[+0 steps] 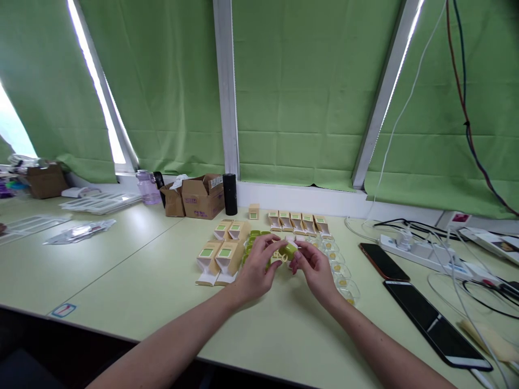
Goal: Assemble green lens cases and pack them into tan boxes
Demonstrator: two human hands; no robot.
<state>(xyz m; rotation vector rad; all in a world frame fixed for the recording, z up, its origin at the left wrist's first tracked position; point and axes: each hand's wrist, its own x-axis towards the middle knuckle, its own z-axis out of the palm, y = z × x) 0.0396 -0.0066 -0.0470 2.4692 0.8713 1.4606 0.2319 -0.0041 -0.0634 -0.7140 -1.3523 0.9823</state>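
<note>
Between my two hands is a small green, rounded piece (288, 250), held just above the table, with a pale yellow loop-like part below it. My left hand (257, 266) grips its left side with thumb and fingers. From the right, the fingertips of my right hand (318, 271) pinch the same piece. More green pieces (253, 234) lie in rows beside my left hand and are partly covered by it. Clear plastic covers with yellow spots (339, 269) curve past my right hand. To the left stand open yellow cartons (229, 255) with green squares on them.
Behind the hands are a row of similar cartons (295, 220) and one closed carton (253, 211). Cardboard boxes (203, 197), a black cylinder (230, 194) and a purple bottle (148, 187) stand at the back. On the right lie a phone (383, 261), a tablet (436, 321) and a power strip (438, 259).
</note>
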